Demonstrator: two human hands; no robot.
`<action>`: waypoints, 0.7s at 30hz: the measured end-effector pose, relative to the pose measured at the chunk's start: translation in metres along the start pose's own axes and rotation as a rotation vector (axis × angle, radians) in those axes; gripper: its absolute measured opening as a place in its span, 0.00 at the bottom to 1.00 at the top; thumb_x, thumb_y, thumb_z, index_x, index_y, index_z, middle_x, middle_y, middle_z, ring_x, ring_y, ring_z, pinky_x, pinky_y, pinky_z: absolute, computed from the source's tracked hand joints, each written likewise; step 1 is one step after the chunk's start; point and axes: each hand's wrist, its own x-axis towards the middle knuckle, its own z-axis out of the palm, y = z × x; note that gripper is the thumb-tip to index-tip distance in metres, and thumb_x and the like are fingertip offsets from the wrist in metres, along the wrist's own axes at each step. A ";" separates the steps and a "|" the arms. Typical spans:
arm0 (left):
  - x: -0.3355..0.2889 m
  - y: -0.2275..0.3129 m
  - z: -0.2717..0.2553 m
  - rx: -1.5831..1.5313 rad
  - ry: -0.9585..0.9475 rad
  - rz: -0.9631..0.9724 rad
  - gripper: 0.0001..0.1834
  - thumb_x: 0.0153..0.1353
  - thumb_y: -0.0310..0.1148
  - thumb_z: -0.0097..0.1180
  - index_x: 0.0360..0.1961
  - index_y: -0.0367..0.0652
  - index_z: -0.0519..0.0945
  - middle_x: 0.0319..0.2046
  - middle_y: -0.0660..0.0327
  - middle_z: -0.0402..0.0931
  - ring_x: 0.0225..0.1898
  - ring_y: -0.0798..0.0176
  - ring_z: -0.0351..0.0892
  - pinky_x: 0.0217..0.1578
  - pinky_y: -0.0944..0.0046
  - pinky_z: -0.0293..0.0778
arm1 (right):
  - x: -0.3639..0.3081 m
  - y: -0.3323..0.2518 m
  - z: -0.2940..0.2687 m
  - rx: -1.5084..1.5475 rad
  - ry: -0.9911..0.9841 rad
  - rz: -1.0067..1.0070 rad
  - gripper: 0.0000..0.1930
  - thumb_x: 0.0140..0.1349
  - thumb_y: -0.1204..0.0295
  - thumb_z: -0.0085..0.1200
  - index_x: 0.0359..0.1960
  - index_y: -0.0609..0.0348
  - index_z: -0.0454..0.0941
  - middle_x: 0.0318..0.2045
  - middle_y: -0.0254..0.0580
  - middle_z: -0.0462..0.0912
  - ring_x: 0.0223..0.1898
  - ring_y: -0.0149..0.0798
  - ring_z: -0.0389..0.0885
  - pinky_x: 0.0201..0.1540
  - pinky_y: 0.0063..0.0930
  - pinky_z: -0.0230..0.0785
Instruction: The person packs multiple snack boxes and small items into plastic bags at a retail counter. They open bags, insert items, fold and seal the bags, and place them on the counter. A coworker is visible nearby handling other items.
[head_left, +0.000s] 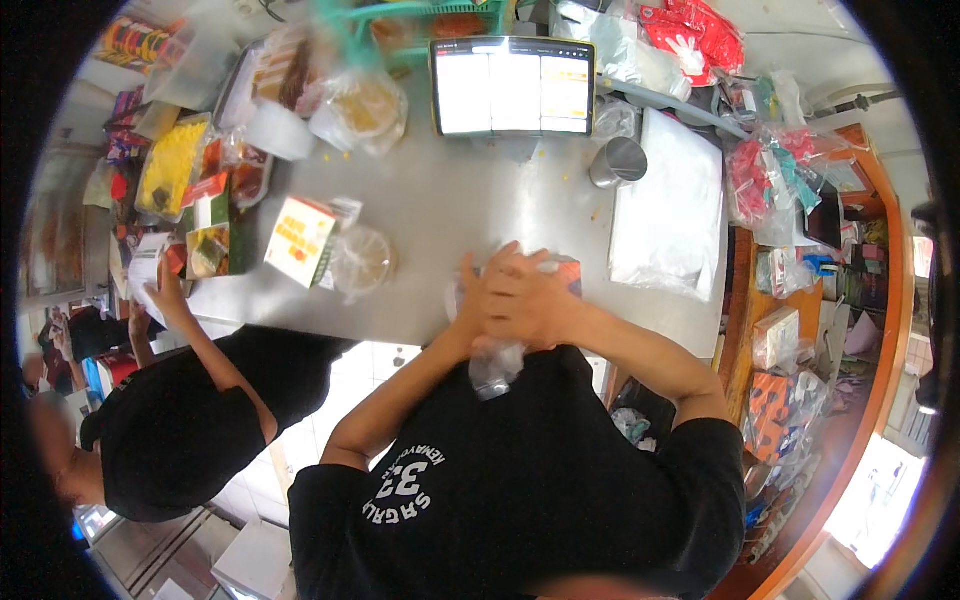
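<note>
At the near edge of the metal table, my left hand [478,312] and my right hand [536,303] come together, the right partly over the left with fingers overlapping. Both are closed around a clear plastic bag [497,368], whose crumpled end hangs out below them over the table edge. An orange and dark packet [571,272] shows beneath and beyond my right hand. Most of the packet and the bag is hidden by my fingers. Left of my hands stands a clear bagged round tub [361,260], next to a white and green box [300,240].
A lit tablet [512,88] stands at the back of the table. Right of it are a metal cup [619,162] and a stack of white sheets [666,200]. A tray of yellow shreds [172,170] lies far left. A co-worker's hand [168,292] holds a white paper there.
</note>
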 end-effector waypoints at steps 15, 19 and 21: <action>0.016 -0.005 0.041 -0.121 -0.004 0.206 0.08 0.59 0.45 0.57 0.35 0.62 0.85 0.49 0.82 0.81 0.65 0.66 0.64 0.66 0.31 0.35 | -0.090 0.197 -0.109 -0.299 -0.360 1.408 0.10 0.55 0.66 0.62 0.38 0.54 0.85 0.42 0.54 0.84 0.47 0.54 0.83 0.50 0.44 0.77; 0.026 -0.010 0.034 -0.094 0.006 0.245 0.09 0.59 0.47 0.58 0.34 0.60 0.86 0.48 0.82 0.82 0.65 0.69 0.64 0.68 0.34 0.36 | -0.073 0.197 -0.108 -0.479 -0.505 1.412 0.13 0.54 0.68 0.61 0.38 0.63 0.83 0.41 0.57 0.84 0.46 0.55 0.84 0.47 0.43 0.79; 0.028 -0.011 0.029 -0.143 -0.031 0.222 0.10 0.61 0.47 0.57 0.33 0.59 0.86 0.48 0.79 0.83 0.65 0.68 0.64 0.68 0.35 0.36 | -0.063 0.190 -0.117 -0.532 -0.480 1.376 0.13 0.53 0.69 0.61 0.38 0.65 0.82 0.39 0.57 0.85 0.45 0.55 0.84 0.45 0.43 0.80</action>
